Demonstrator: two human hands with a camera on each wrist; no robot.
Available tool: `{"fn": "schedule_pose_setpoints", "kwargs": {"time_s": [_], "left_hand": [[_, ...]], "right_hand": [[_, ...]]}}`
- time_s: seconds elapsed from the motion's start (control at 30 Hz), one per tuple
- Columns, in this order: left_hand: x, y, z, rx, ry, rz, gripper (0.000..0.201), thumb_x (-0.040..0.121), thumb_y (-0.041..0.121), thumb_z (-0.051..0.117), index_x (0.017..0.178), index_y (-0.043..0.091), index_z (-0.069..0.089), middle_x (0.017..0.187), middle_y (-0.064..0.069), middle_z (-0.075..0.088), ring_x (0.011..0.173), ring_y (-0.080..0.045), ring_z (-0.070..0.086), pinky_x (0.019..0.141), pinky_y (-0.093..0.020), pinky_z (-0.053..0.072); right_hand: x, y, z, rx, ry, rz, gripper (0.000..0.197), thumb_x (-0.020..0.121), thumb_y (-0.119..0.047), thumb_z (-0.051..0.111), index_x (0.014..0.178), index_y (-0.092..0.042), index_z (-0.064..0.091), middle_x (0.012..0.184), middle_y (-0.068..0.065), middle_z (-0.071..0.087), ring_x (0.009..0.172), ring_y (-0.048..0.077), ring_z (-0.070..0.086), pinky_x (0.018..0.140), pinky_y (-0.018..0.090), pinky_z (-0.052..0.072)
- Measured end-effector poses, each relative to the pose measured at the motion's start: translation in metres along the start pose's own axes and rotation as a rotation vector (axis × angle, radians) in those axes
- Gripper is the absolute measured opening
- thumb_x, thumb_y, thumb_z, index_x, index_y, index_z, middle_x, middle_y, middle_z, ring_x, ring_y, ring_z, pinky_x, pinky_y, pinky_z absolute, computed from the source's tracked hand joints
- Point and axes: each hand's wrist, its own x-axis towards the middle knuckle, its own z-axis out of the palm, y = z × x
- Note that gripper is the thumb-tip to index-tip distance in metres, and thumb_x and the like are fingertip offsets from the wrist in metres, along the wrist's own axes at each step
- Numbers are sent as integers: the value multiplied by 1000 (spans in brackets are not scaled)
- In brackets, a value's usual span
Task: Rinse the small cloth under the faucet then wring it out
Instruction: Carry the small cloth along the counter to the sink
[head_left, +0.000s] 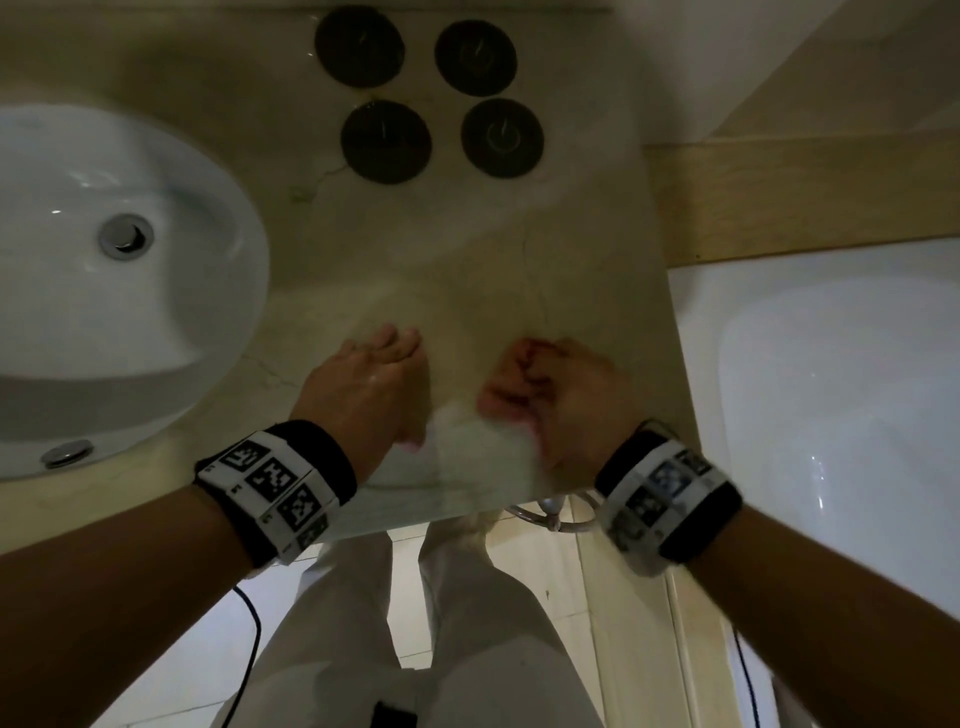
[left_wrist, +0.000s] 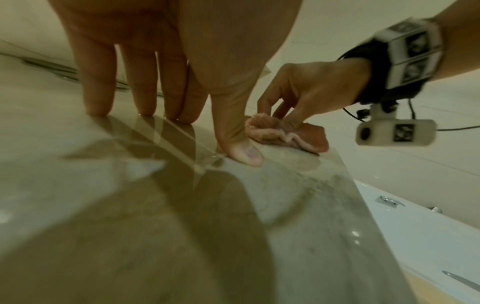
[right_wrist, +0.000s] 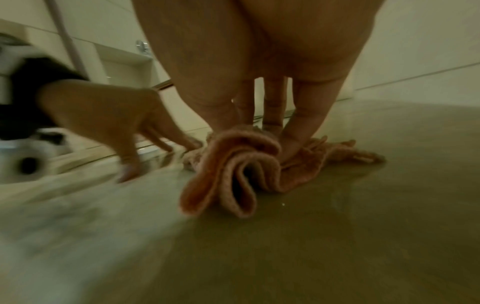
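Beige marble counter (head_left: 467, 249) fills the middle of the head view, glossy and reflective in both wrist views. Low in the centre of that view, slightly right, the small cloth (right_wrist: 233, 170) is seen bunched into loose pinkish folds, lying on the counter near its front edge. It is pinned there by the right hand (head_left: 566, 395), whose fingers (right_wrist: 298, 135) are brought down together onto the middle of the cloth and gathered around a fold; in the left wrist view the same fingertips are seen pinching the crumpled fabric (left_wrist: 288, 133) at right of centre. Just to the left of the cloth, the left hand (head_left: 363, 384) is spread on the bare counter, fingers (left_wrist: 98, 86) straight, tips and thumb touching the stone, nothing held. Whether the thumb touches the cloth cannot be told. Marker bands are worn on both wrists. At the left edge of the head view a white basin (head_left: 171, 291) with a metal drain is set into the counter. Four dark round discs (head_left: 387, 141) are grouped at upper centre. A white tub (head_left: 831, 389) occupies the right side.
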Motion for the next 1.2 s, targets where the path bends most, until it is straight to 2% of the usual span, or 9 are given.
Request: {"fn": "schedule_pose_setpoints", "kwargs": {"time_s": [0.13, 0.3, 0.43, 0.53, 0.67, 0.8, 0.97, 1.07, 1.2], "left_hand": [[3, 0, 4, 15, -38, -19, 100, 46, 40, 91, 133, 6, 55, 135, -7, 59, 123, -29, 55, 87, -39, 51], [4, -1, 6, 71, -77, -42, 102, 50, 46, 88, 138, 12, 49, 140, -3, 54, 124, -28, 54, 82, -42, 53], [6, -1, 7, 61, -97, -61, 105, 50, 45, 88, 140, 14, 45, 141, -5, 52, 121, -30, 56, 85, -45, 54], [6, -3, 11, 51, -89, -59, 107, 48, 45, 90, 140, 13, 47, 140, -7, 53, 121, -31, 56, 85, -47, 55], [4, -5, 13, 30, -57, -52, 104, 46, 44, 91, 137, 12, 51, 142, -5, 54, 126, -30, 53, 84, -48, 55], [5, -7, 16, -11, -57, -38, 106, 49, 43, 90, 140, 10, 47, 145, -7, 50, 132, -34, 48, 91, -52, 51], [5, -8, 15, -18, -61, -35, 106, 52, 43, 89, 143, 12, 44, 149, -4, 45, 136, -32, 43, 95, -50, 49], [4, -7, 13, -29, -74, -53, 105, 56, 43, 87, 146, 14, 40, 153, -2, 41, 139, -30, 39, 99, -49, 46], [2, -5, 10, -40, -70, -59, 104, 60, 38, 87, 148, 18, 35, 157, 2, 33, 143, -25, 31, 105, -48, 41]], "right_hand": [[19, 36, -42, -82, 83, 158, 16, 80, -21, 64, 96, -23, 67, 103, 4, 60, 96, 29, 60, 80, 31, 48], [16, 49, -50, -92, 121, 193, 18, 82, -21, 64, 99, -15, 66, 101, 9, 59, 95, 33, 58, 79, 36, 46], [-10, 35, -25, -17, 39, 54, 15, 77, -31, 46, 72, -20, 55, 89, 3, 59, 81, 23, 56, 71, 29, 42], [-36, 30, 5, -18, -24, -43, 5, 69, -15, 49, 66, -18, 51, 89, 3, 61, 78, 24, 58, 67, 37, 50], [-52, 27, 20, -2, -56, -57, 12, 82, -13, 56, 89, -17, 65, 107, 1, 58, 86, 22, 59, 74, 32, 52], [-42, 34, -9, -49, -9, 69, 27, 85, -14, 57, 112, -17, 64, 112, 5, 57, 97, 25, 56, 73, 22, 35], [-12, 39, -36, -90, 134, 188, 18, 79, -17, 62, 96, -22, 66, 76, -10, 42, 80, 26, 53, 69, 25, 31], [9, 19, -36, -61, 164, 111, 14, 82, -22, 59, 91, -12, 64, 72, -10, 38, 77, 19, 49, 65, 18, 25], [27, -23, -17, 52, 138, -47, 32, 80, -33, 47, 89, -6, 61, 86, 11, 53, 77, 8, 54, 61, 20, 26]]}}
